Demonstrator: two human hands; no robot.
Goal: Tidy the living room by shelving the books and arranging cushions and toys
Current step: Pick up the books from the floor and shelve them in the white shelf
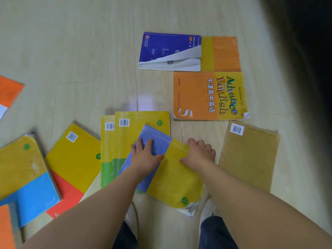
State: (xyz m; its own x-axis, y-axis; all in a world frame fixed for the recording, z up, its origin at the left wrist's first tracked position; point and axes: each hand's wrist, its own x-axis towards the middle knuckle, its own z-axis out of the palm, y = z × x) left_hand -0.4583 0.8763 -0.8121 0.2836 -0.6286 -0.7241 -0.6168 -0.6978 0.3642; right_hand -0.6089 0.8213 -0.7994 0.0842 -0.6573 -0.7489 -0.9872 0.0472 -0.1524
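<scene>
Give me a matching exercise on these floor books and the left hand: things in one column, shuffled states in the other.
1 dark blue book
2 tan book
3 English book
4 left hand

A barcode sticker at a corner
B flat on the yellow and lilac book
C cover corner folded back
D large white 5 on the cover

Pairs: 1-C, 2-A, 3-D, 4-B

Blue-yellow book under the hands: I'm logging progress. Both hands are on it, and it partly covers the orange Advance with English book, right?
No. Head view: the blue-yellow book partly covers the yellow-green books, not the Advance with English book. The left hand and right hand are both on it.
</scene>
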